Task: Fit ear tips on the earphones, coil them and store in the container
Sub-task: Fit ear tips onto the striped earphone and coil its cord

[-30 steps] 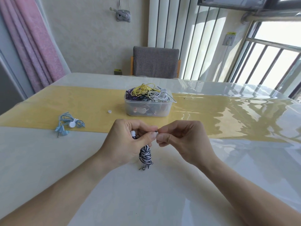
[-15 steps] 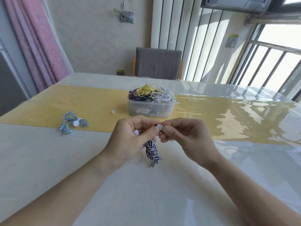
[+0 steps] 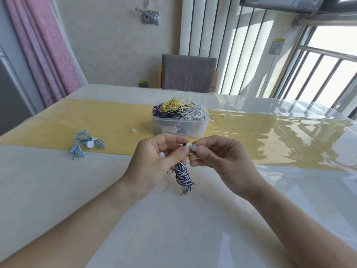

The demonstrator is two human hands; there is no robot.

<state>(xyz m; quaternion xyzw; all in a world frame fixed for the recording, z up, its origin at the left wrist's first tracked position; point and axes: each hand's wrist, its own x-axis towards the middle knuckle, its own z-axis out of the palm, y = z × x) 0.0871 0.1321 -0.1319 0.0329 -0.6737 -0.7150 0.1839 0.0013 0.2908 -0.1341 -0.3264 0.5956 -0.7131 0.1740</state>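
Frame centre: left hand (image 3: 154, 163) grips coiled black-and-white striped earphones (image 3: 182, 174); right hand (image 3: 218, 159) pinches small white ear tip (image 3: 193, 147); clear plastic container (image 3: 178, 124) just behind.

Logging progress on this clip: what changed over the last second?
The right hand has drawn its white ear tip slightly clear of the left hand, so the tip now shows at the earbud. The left hand still grips the striped coil. Blue earphones, container and loose tip are unmoved.

container (image 3: 179, 126) ahead, blue earphones (image 3: 85, 145) left
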